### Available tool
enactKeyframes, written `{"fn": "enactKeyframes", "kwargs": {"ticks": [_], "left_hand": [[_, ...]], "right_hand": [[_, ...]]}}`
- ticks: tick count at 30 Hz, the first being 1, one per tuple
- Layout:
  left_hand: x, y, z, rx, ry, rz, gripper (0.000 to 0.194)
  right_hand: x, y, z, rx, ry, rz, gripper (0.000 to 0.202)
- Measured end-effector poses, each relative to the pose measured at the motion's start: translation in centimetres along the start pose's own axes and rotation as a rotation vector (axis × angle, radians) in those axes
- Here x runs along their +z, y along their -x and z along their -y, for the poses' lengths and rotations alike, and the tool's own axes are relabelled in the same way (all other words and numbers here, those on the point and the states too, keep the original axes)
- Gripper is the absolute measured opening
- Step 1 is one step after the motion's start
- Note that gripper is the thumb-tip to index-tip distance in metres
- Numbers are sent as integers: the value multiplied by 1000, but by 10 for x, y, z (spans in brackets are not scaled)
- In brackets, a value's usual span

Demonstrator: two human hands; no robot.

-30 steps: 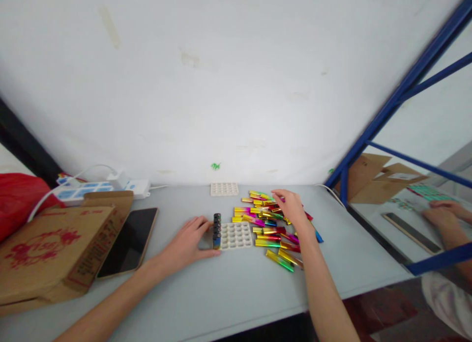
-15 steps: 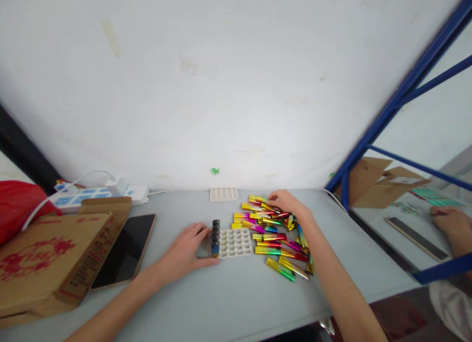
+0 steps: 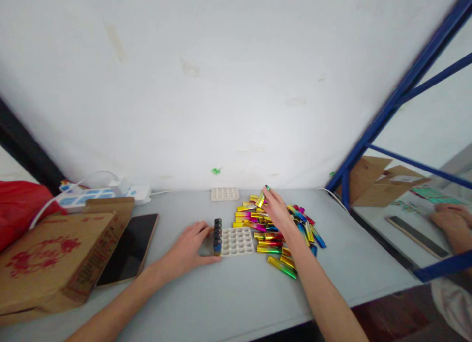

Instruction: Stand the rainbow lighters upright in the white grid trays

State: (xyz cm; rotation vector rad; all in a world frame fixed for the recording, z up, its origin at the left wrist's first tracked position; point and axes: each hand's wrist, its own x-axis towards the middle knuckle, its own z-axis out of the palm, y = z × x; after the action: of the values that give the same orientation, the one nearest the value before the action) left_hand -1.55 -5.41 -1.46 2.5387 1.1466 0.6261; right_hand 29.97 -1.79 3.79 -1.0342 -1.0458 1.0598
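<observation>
A white tray (image 3: 238, 242) with rows of round holes lies on the table. Several dark-topped tubes (image 3: 217, 238) stand upright in its leftmost row. My left hand (image 3: 188, 246) grips the tray's left side, thumb at the near corner and fingers beside the tubes. Pinched in my right hand (image 3: 276, 210) is a shiny gold tube (image 3: 260, 200), tilted, its dark end up, above the far part of a loose pile of tubes (image 3: 271, 243). The pile's tubes are gold blending into red, pink, green or blue. My right forearm hides part of it.
A second holed tray (image 3: 224, 194) sits by the wall. To the left are a black tablet-like slab (image 3: 129, 248), a cardboard box (image 3: 47, 263), a power strip (image 3: 138, 193) and a red bag (image 3: 25, 204). Beyond the blue frame (image 3: 345, 189), another person's hand (image 3: 452, 219) rests.
My right hand has lifted a gold tube off the pile and shifted slightly left, tipping it toward upright. My left hand stays at the tray.
</observation>
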Motion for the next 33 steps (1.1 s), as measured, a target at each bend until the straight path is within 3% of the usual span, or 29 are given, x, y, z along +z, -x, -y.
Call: {"fn": "enactKeyframes", "kwargs": {"ticks": [5,8,12,17,23,29,33], "left_hand": [[-2,0,-2,12,-11,0,64],[-3,0,-3,14,-22,8,63],[-2,0,-2,15,-24,7,62],[-2,-1,-2,24,-13,-5,58],[-7,-2,-6,41,-10,7,54],[-9,-2,-10,10,-36,38,53],[-11,-2,-12,12,-28,47,53]], "right_hand": [[20,28,1,127,-124,210,59],[27,36,2,143,-116,250,59],[32,39,-6,113,28,135,61],[30,42,-19,-127,348,-31,61],[32,50,-17,-257,536,-30,53],[37,54,-13,-252,563,87,48],[37,58,-7,-246,597,320,41]]}}
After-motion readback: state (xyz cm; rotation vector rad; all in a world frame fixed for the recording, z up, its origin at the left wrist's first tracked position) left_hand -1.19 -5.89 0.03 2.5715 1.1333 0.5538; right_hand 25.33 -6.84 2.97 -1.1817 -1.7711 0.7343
